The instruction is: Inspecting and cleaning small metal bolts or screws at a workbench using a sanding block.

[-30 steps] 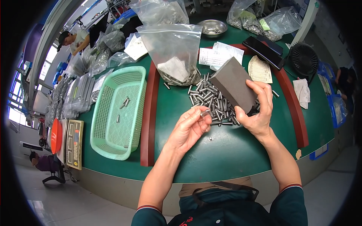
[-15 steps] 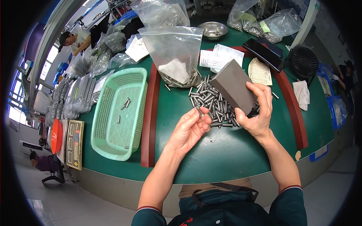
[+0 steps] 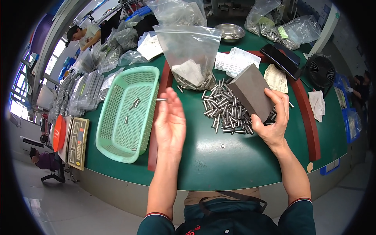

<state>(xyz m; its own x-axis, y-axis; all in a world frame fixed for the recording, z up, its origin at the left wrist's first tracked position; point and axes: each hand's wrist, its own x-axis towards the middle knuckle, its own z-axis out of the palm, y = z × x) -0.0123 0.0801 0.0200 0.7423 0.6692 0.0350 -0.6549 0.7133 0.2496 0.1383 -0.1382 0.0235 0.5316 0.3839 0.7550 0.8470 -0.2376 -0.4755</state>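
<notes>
My left hand (image 3: 170, 123) is raised at the right rim of the green plastic basket (image 3: 100, 133), palm turned up. A small metal pin (image 3: 161, 99) sticks out leftward from between its thumb and fingers, level with that rim. Inside the basket lie several similar pins (image 3: 135, 103). Gripped in my right hand (image 3: 273, 121) is a dark grey rectangular block (image 3: 250, 92), tilted over the right side of a pile of metal pins (image 3: 225, 107). The block and hand hide part of that pile.
A clear bag of pins (image 3: 192, 51) stands behind the pile. Dark red rails (image 3: 307, 117) border the work area. A phone (image 3: 280, 60), papers (image 3: 239, 60), a black fan (image 3: 321, 70), a metal bowl (image 3: 230, 32) and a scale (image 3: 78, 145) surround it. Another person (image 3: 84, 37) works at far left.
My left hand has moved left from in front of the pile to the basket's rim, carrying the pin. My right hand still holds the block over the pile. The view has shifted slightly.
</notes>
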